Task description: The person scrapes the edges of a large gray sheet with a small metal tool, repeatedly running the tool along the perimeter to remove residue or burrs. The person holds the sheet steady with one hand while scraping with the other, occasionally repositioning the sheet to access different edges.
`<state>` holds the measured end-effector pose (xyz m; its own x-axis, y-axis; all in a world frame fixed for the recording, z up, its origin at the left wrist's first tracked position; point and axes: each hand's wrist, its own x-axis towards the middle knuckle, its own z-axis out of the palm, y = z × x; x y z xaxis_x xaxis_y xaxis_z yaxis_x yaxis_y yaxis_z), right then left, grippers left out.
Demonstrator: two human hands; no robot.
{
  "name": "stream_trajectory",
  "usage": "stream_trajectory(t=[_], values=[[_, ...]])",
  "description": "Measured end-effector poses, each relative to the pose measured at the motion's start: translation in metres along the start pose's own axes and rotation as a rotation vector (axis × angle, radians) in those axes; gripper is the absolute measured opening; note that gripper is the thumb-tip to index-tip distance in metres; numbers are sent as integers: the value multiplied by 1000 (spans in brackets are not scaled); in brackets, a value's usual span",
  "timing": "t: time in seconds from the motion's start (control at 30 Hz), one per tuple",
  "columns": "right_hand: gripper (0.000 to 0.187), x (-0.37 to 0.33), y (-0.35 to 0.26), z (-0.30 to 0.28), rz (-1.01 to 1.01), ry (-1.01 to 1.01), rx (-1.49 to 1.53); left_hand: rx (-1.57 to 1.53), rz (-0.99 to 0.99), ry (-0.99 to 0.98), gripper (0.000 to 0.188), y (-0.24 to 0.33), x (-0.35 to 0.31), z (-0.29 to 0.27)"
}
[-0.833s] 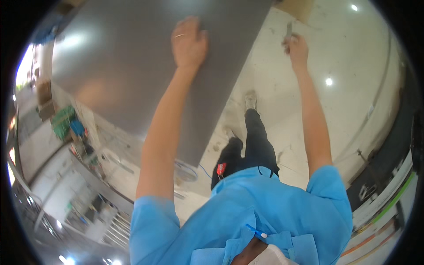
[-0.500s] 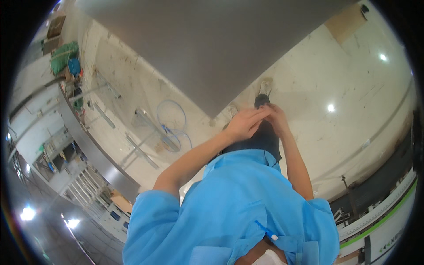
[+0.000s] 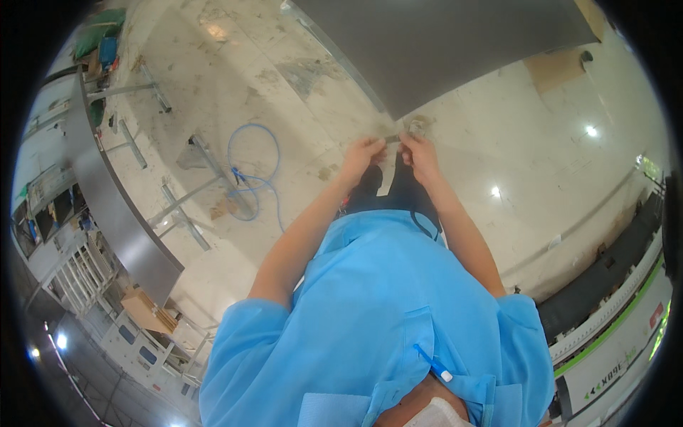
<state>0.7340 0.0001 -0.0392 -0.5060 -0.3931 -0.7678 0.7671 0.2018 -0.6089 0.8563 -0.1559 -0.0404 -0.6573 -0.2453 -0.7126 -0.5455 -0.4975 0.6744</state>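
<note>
Both ends of a small, thin, grey strip [image 3: 392,139] are pinched by the bare left hand [image 3: 363,156] and bare right hand [image 3: 421,158], fingers curled nearly closed, just on the person's side of the nearest corner of a broad, flat, dark-grey panel [image 3: 455,53].

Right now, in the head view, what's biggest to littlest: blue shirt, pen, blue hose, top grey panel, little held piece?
1. Blue shirt
2. Grey panel, cut off by the picture's edge
3. Blue hose
Not ranked: pen and held piece; the piece is partly covered and the pen sits nearer the camera.
</note>
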Motion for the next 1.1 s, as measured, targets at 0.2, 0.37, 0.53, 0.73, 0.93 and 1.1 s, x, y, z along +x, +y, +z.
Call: stream_trajectory(t=[0.2,0.37,0.53,0.73,0.93,1.1], values=[[19,13,-21,-1,-6,-24,81,-47,62,-30,30,23,33,-1],[17,23,-23,-4,17,-30,111,-89,39,-18,29,31,48,2],[14,25,-17,-3,-30,-55,174,-69,31,-17,28,33,52,3],[11,28,-14,-3,-98,-41,229,-67,40,9,29,32,52,6],[11,18,-15,7,-135,-36,281,-107,12,40,26,43,44,10],[11,-8,-36,12,-363,-97,274,-237,234,-77,26,62,26,14]])
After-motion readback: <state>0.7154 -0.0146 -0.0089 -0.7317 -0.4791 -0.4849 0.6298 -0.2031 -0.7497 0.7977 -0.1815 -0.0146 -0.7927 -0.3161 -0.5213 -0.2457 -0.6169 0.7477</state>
